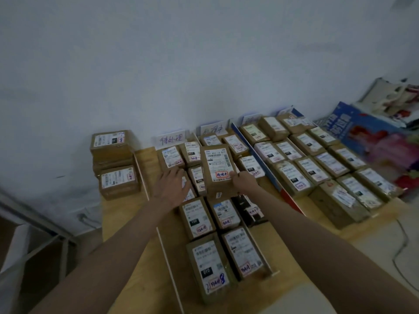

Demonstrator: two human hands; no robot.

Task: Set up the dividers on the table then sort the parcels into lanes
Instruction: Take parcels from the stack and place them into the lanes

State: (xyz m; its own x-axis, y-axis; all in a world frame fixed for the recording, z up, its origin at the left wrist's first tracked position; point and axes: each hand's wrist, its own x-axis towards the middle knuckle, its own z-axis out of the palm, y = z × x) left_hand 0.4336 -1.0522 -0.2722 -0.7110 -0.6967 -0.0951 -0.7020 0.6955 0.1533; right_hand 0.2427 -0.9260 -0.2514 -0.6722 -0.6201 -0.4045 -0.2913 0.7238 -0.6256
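Observation:
My right hand [244, 180] grips the near right corner of a brown parcel [217, 168] with a white label, held above the middle lanes. My left hand [173, 184] hovers with spread fingers over the parcels just left of it, holding nothing. Several brown labelled parcels lie in rows on the wooden table [145, 275]. A thin white divider [169, 261] runs along the left lane and a blue and red divider [269, 177] separates the right lanes. Handwritten lane signs [171, 139] stand against the wall.
A stack of parcels [115, 164] sits at the table's far left corner. Colourful boxes and bags [371, 130] pile up on the right beyond the table. A metal frame [45, 234] stands at the left, and a cable [401, 250] lies on the floor at the right.

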